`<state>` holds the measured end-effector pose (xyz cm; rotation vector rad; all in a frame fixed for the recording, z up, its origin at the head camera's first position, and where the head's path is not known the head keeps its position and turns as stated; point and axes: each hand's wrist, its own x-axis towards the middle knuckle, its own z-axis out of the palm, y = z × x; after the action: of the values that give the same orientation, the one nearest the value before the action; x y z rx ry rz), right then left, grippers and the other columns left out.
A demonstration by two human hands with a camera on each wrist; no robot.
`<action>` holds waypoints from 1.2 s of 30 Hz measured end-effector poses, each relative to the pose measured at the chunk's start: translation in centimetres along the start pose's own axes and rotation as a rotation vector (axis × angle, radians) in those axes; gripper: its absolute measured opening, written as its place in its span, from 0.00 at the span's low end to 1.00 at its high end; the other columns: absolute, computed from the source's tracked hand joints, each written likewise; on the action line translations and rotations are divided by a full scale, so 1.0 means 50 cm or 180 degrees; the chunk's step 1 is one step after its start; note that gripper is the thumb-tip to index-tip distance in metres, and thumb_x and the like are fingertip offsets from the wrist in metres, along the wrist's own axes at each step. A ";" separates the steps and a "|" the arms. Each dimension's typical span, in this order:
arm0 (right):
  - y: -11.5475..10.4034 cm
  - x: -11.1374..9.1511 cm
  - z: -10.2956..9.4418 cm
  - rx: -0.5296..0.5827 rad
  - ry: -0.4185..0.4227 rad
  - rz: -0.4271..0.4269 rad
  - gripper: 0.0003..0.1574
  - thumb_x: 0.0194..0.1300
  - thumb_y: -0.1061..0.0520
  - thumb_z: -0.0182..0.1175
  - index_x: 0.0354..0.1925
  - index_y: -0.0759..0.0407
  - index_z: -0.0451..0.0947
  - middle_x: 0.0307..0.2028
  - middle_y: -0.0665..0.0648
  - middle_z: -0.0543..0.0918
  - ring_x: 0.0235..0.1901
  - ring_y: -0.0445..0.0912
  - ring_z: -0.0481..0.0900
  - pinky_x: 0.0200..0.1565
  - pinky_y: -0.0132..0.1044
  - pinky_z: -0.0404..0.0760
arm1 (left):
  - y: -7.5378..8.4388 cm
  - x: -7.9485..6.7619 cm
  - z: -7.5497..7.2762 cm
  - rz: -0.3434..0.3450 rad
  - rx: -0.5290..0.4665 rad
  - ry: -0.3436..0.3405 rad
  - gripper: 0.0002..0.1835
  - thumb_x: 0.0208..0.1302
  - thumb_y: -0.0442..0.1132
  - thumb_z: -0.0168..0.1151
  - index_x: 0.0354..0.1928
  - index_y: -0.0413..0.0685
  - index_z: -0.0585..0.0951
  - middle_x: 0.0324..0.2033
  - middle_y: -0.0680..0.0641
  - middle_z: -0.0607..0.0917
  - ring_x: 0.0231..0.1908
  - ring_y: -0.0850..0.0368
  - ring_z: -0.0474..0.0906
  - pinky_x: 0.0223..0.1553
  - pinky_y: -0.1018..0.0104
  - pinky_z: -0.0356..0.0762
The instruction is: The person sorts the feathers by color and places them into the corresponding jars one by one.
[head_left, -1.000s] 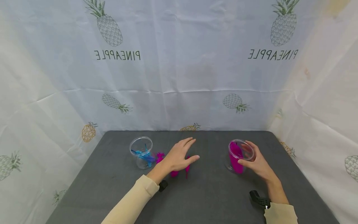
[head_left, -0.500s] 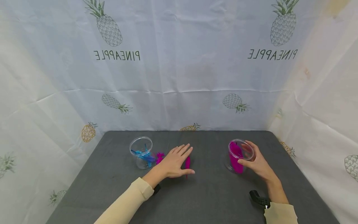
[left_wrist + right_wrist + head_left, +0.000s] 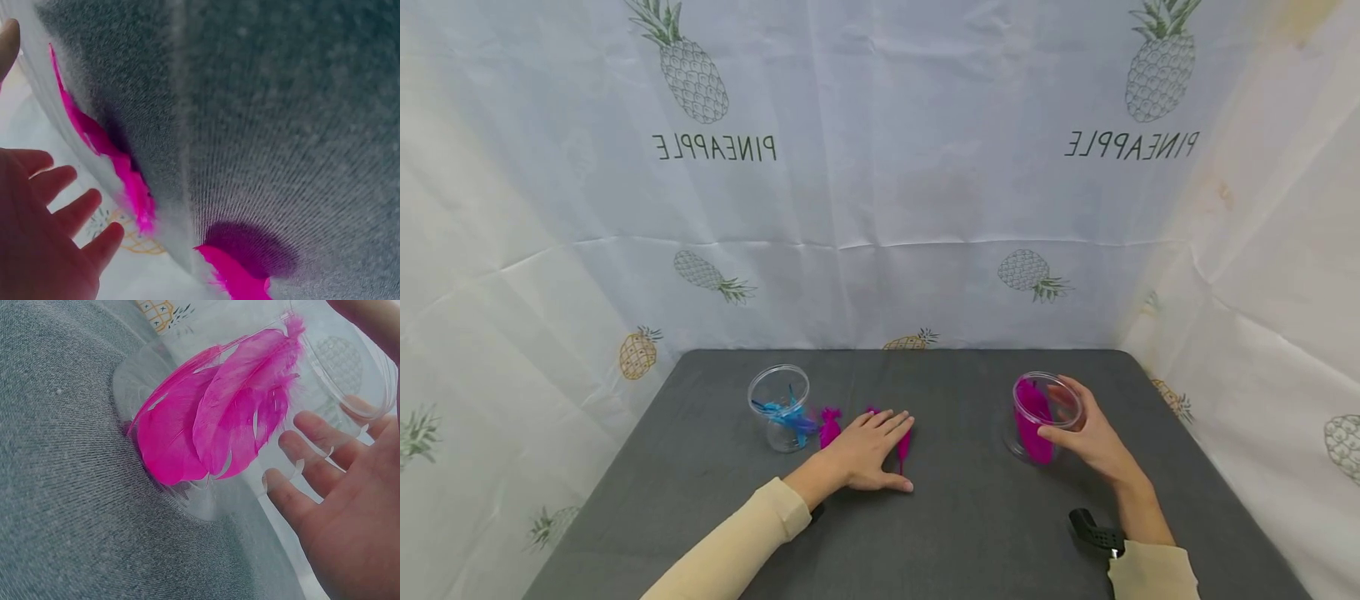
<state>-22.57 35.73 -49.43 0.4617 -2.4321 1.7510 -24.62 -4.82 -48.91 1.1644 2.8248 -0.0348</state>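
Note:
My left hand hovers flat over the table with its fingers straight, palm down, above pink feathers. One narrow pink feather shows beside its index finger, and another pink feather lies left of the hand. In the left wrist view, a pink feather lies past the fingertips and part of a second pink feather shows at the bottom edge. My right hand holds a clear plastic cup, thumb and fingers around its upper wall. Several pink feathers stand inside that cup.
Another clear plastic cup stands at the left of the grey table, with blue feathers in it. White pineapple-print curtains hang behind and along both sides.
My left hand has come down toward the near side and lowered over the pink feathers, with its fingers still straight. My right hand and its cup have stayed put.

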 end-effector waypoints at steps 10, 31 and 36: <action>0.004 0.000 0.000 0.0025 0.0001 -0.0056 0.56 0.64 0.68 0.67 0.78 0.62 0.43 0.71 0.74 0.60 0.67 0.33 0.64 0.59 0.17 0.66 | 0.001 -0.001 0.010 -0.0108 0.0058 -0.0174 0.52 0.63 0.77 0.52 0.80 0.51 0.59 0.78 0.52 0.60 0.77 0.52 0.54 0.75 0.49 0.52; 0.003 0.002 0.002 0.0019 0.0016 -0.0053 0.56 0.65 0.68 0.67 0.78 0.62 0.43 0.72 0.74 0.60 0.70 0.42 0.63 0.59 0.18 0.66 | -0.002 -0.001 -0.001 0.0031 0.0291 -0.0226 0.47 0.68 0.73 0.47 0.79 0.52 0.60 0.78 0.51 0.60 0.76 0.50 0.56 0.73 0.49 0.57; 0.003 0.001 0.002 0.0024 0.0007 -0.0067 0.56 0.65 0.68 0.67 0.78 0.62 0.43 0.72 0.74 0.60 0.70 0.41 0.63 0.59 0.18 0.66 | 0.000 -0.001 -0.001 0.0013 0.0459 -0.0200 0.46 0.68 0.74 0.46 0.79 0.54 0.61 0.77 0.53 0.61 0.75 0.51 0.58 0.71 0.50 0.60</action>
<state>-22.67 35.69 -49.59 0.4841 -2.4109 1.7521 -24.59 -4.83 -48.87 1.1739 2.8046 -0.2741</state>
